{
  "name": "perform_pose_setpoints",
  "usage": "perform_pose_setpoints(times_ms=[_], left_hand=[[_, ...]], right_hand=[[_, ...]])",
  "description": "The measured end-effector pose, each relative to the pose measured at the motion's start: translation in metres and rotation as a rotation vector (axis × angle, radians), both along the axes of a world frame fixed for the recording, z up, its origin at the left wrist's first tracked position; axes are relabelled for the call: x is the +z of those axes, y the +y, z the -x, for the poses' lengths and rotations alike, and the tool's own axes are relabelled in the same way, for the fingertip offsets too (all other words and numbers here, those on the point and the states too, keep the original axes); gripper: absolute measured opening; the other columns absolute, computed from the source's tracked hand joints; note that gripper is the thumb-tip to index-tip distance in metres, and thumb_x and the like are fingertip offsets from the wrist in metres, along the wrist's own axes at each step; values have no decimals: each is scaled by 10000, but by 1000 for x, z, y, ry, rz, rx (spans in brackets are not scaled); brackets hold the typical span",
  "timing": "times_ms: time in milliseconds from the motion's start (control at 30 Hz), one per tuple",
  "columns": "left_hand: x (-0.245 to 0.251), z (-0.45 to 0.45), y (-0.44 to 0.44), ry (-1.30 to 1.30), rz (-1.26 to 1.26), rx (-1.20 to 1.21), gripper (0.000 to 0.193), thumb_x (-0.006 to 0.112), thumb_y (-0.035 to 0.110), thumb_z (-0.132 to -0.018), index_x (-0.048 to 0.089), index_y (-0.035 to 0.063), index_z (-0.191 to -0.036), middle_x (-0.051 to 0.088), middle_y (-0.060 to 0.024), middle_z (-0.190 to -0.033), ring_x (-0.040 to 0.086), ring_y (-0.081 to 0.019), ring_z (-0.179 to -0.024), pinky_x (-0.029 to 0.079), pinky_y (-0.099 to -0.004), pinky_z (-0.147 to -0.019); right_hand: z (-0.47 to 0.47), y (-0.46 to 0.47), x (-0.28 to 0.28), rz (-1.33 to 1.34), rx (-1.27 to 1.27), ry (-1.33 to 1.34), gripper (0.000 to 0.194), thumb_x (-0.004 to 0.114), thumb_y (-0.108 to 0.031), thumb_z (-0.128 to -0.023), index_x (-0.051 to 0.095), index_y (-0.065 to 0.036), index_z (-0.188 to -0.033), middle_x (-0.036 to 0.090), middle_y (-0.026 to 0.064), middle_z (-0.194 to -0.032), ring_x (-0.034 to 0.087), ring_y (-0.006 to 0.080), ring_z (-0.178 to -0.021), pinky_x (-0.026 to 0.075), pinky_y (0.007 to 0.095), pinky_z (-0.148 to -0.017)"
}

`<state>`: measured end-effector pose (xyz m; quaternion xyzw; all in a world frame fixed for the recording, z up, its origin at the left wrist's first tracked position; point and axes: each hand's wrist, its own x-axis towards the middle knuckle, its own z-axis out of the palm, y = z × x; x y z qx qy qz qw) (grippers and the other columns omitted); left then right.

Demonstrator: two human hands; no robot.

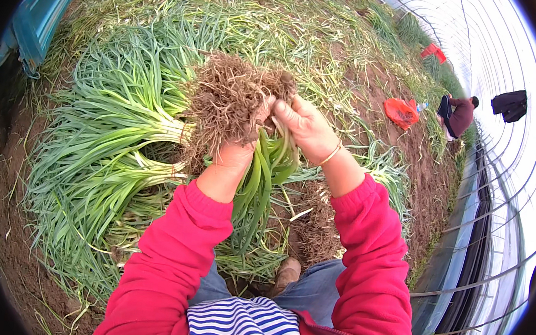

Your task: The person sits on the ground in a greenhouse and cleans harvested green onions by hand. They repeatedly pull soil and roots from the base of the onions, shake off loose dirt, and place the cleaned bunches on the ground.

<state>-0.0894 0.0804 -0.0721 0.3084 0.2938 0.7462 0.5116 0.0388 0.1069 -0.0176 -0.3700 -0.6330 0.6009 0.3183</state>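
Observation:
My left hand point(244, 142) grips a bunch of green onion-like plants point(267, 177), their leaves hanging down between my forearms. A thick mass of soil-covered roots point(229, 93) surrounds its far side, so most of those fingers are hidden. Which of these roots belong to the held bunch I cannot tell. My right hand point(312, 129), with a bangle at the wrist, has its thumb and fingers on the pale stems near the root end. Left of my hands, tied bundles point(164, 131) of the same plants lie with leaves fanned out and reddish bands around their stems.
Loose plants with roots point(318, 218) lie by my boot point(287, 273). A blue plastic object point(43, 17) stands at the upper left. Rightward are a red plastic bag point(400, 113), a crouching person point(458, 114), a hanging dark garment point(510, 105) and the greenhouse's film wall point(498, 185).

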Motion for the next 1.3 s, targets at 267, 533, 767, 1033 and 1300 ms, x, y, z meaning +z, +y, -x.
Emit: perform_pose_setpoints(times_ms=[267,533,767,1033,1300], left_hand=[[-23,51,21,-267,63,-595,448,744,193,-745,552,95,-1138,621,-80,-1016,615,-213,-909,507,-328,-765],[-29,21,14,-537,-185,-697,773,786,411,-676,461,44,-1275,530,-77,-1242,504,-220,-1140,398,-383,-1006],[-22,37,7,-360,-53,-721,671,794,404,-672,517,47,-1168,586,-85,-1080,577,-217,-991,471,-375,-894],[-7,33,18,-578,-206,-796,260,626,146,-830,534,56,-1056,505,-7,-685,499,-131,-586,462,-314,-674],[9,47,15,-274,-341,-509,348,663,156,-789,439,61,-1037,465,-8,-728,505,-154,-713,446,-390,-915]], right_hand=[[-21,-9,68,-224,84,-571,426,716,-175,-791,509,6,-1116,599,50,-857,548,134,-756,463,295,-667],[44,-21,24,-754,-88,-454,516,613,-326,-862,435,14,-1207,499,195,-1190,467,306,-1114,372,384,-941],[47,7,11,-1231,-94,-1210,738,387,-606,-871,459,32,-1234,329,249,-1388,235,395,-1337,175,572,-1057],[-21,16,-72,111,90,85,774,232,-615,-923,256,-13,-1410,546,188,-1199,544,210,-1059,428,366,-934],[-111,-125,-207,961,317,-244,704,333,-653,-882,478,-124,-1325,534,80,-1285,514,227,-1148,383,416,-992]])
